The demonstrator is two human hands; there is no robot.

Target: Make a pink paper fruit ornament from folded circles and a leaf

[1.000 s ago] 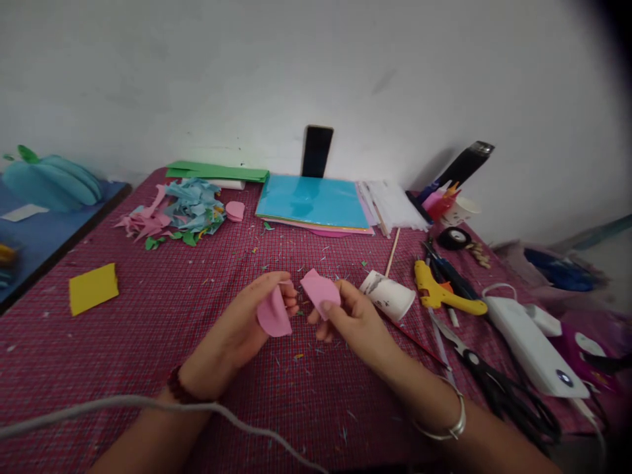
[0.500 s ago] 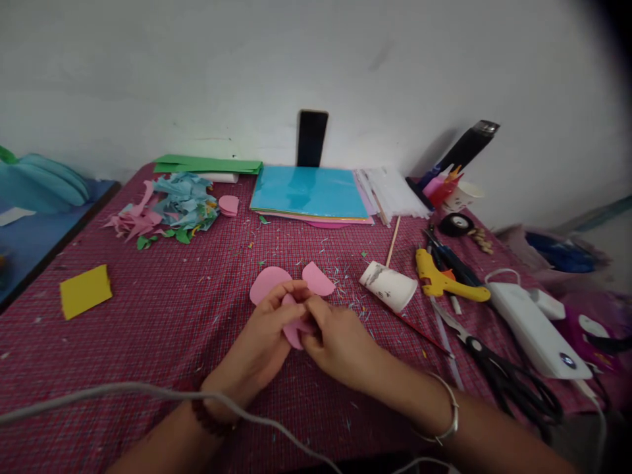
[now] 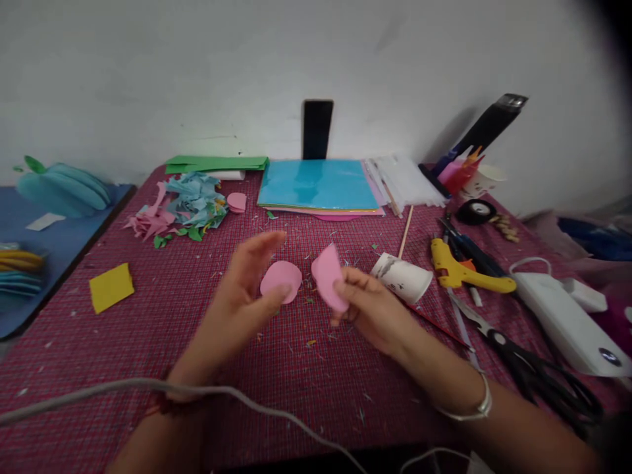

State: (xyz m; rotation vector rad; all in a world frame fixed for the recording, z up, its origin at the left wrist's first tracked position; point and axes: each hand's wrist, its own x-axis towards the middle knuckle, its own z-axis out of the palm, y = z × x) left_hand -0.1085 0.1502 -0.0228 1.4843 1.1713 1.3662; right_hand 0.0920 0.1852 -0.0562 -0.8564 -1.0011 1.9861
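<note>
My right hand pinches a pink foam petal upright above the red checked tablecloth. A second pink petal lies flat on the cloth just left of it. My left hand hovers over that flat petal with fingers spread and nothing in it; it is blurred. The two hands are a short gap apart.
A tipped white paper cup, a yellow glue gun, black scissors and a white power bank lie to the right. Blue foam sheets, paper scraps and a yellow square sit farther back and left. A grey cable crosses in front.
Half a second ago both hands were pressed together on pink pieces. They have since parted: the right lifted one petal, and the left opened above the petal on the cloth.
</note>
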